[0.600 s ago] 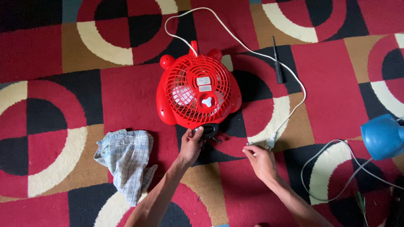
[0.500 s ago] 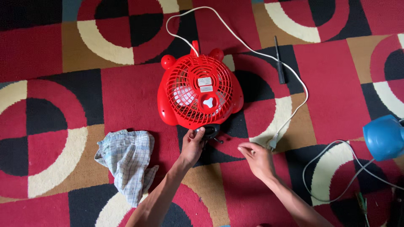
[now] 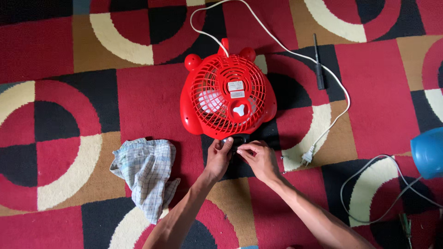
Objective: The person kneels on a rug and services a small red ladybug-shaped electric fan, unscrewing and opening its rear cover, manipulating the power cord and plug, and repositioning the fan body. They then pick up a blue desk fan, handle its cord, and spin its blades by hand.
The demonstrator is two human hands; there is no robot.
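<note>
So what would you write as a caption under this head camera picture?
Both hands, left hand and right hand, meet at the lower edge of a red fan on a patterned carpet, checked cloth nearby.

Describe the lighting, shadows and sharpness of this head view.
Head view: even, soft daylight, no glare; the red fan casts only a faint shadow on the carpet; carpet pattern and checked cloth are sharp; left hand and right hand show no motion blur; the blue object is cut by the frame edge.

Red round fan (image 3: 227,97) lies grille-up on patterned carpet (image 3: 69,55).
</note>
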